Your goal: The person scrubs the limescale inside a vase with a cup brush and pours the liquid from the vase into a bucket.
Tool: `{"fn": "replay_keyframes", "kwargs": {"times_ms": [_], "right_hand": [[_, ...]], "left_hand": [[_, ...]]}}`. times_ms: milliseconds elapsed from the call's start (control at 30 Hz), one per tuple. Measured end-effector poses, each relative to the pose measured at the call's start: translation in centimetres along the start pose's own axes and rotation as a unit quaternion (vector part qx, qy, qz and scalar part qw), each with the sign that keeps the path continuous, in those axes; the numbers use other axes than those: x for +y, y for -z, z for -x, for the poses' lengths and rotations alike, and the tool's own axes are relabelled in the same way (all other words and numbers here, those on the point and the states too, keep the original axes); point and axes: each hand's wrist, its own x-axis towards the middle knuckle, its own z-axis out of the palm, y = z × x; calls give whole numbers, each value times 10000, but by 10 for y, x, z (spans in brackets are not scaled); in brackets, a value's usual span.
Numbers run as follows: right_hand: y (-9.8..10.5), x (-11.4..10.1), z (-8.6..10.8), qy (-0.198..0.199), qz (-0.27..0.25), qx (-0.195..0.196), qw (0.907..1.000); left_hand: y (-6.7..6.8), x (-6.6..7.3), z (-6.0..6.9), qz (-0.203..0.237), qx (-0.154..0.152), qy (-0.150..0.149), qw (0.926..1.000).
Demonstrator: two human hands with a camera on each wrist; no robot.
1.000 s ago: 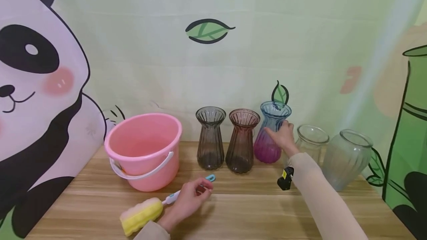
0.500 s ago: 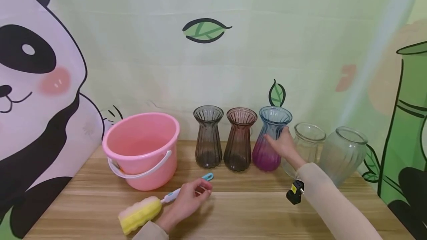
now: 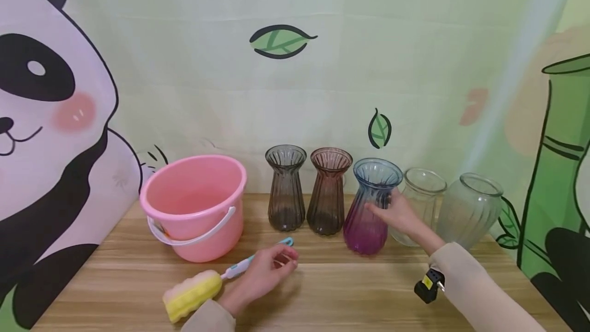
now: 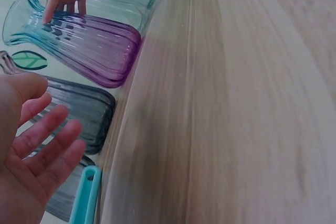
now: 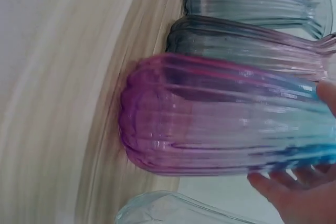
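My right hand (image 3: 400,215) grips the blue-and-purple glass vase (image 3: 366,229) round its neck from the right; in the right wrist view the thumb and fingers lie on either side of the vase (image 5: 210,119). The vase is upright, in front of the row of others. My left hand (image 3: 265,273), fingers loosely bent and holding nothing, hovers over the handle of a yellow-and-pink sponge brush (image 3: 192,293). The left wrist view shows that palm (image 4: 31,150) beside the turquoise handle end (image 4: 85,198).
A pink bucket (image 3: 230,229) with a white handle stands at the left. A grey vase (image 3: 286,199) and a brownish vase (image 3: 326,201) stand left of the held one. Two clear glass jars, one ribbed (image 3: 465,214), are behind my right forearm on the wooden table (image 3: 350,296).
The blue-and-purple vase has come forward, toward me, in my right hand, away from the back of the table. My left hand has hardly moved. The view has shifted slightly.
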Motion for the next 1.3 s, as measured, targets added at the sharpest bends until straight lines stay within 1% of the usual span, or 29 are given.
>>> {"fn": "replay_keyframes", "kwargs": {"times_ms": [67,167,300,367,433,500,600,700,767,867,1000,1233,1300], "right_hand": [[0,0,6,117,-52,-167,9998],[-2,0,15,243,-251,-443,9984],[-10,-7,24,424,-837,-800,9924],[-16,-12,28,595,-1173,-955,9867],[-23,-18,31,812,-1510,-1152,9784],[-29,-24,34,993,-1669,-1305,9722],[-39,-33,38,1225,-1762,-1467,9656],[-47,-40,41,1447,-1875,-1597,9583],[-52,-45,43,1542,-1982,-1663,9536],[-58,-51,46,1636,-2123,-1777,9469],[-65,-57,50,1644,-2182,-1765,9456],[-73,-63,57,1739,-1975,-1443,9539],[-75,-64,59,1776,-1950,-1383,9546]], "left_hand": [[-2,2,-2,43,-56,-30,10000],[-7,5,-6,101,-88,-177,9998],[-12,10,-13,99,-46,-448,9989],[-14,13,-16,51,-25,-536,9985],[-15,17,-19,-4,-18,-609,9981],[-16,20,-21,-7,-42,-658,9978],[-16,27,-23,46,-150,-655,9977],[-14,35,-24,247,-242,-619,9975],[-12,40,-23,310,-259,-589,9974],[-9,43,-22,389,-272,-615,9970],[-4,40,-20,314,-342,-669,9967],[6,35,-13,434,-562,-508,9962],[8,34,-12,416,-608,-523,9959]]}}
